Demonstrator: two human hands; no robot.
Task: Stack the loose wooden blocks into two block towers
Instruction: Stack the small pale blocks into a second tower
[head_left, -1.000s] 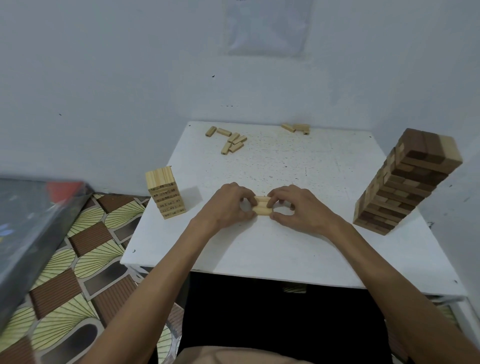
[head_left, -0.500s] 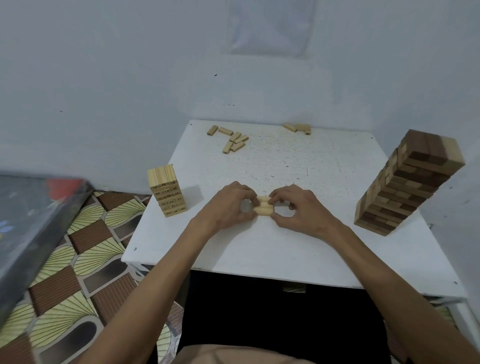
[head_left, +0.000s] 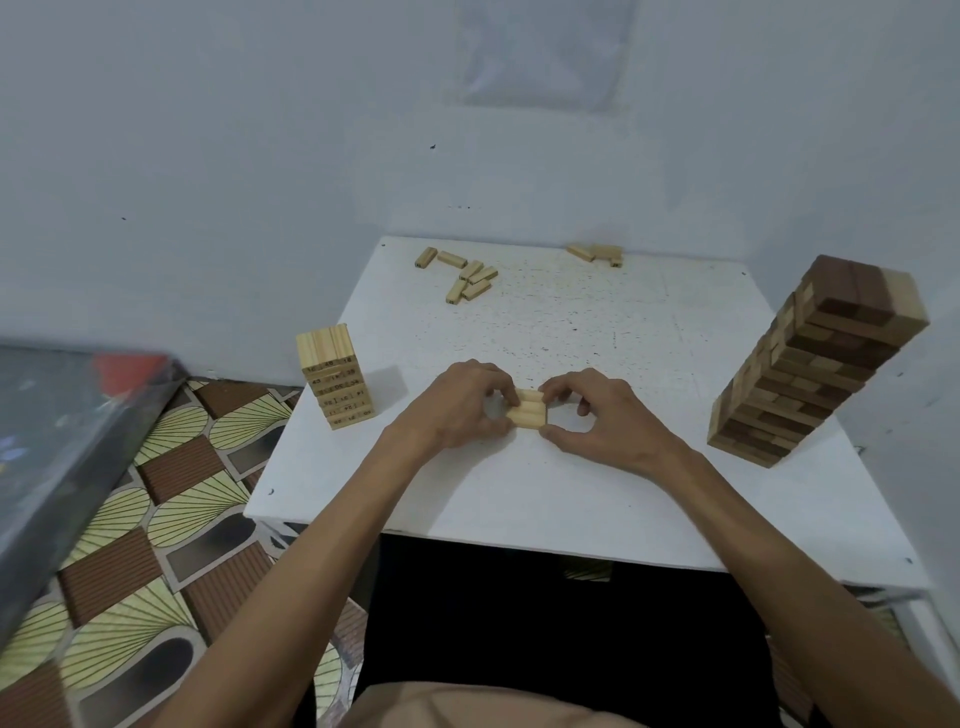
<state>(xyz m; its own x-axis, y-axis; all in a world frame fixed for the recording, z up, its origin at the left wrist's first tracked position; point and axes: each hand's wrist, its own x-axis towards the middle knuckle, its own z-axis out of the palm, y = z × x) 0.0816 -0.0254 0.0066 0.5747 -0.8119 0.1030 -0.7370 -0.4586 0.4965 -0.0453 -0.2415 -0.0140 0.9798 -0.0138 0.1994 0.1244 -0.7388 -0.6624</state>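
Wooden blocks (head_left: 527, 410): a small row of pale ones, laid side by side, sits on the white table (head_left: 571, 499) towards its near middle, held between both hands; the left hand (head_left: 457, 408) pinches the row's left end with curled fingers and thumb; the right hand (head_left: 597, 415) pinches the right end likewise. Change over the last second: almost none; the row lies in the same spot and both hands have kept their hold, with at most a slight shift of the fingers. Judgement: the row is being squared up as a layer, not yet carried to a tower. The short pale tower (head_left: 335, 384) stands at the table's left edge, apart from the hands; the taller mixed-wood tower (head_left: 815, 358) stands at the right. Unstacked pieces lie along the far edge: a far-left scatter (head_left: 462, 275) and a far-right cluster (head_left: 597, 253); the task is judged partly done, with these still to be stacked.
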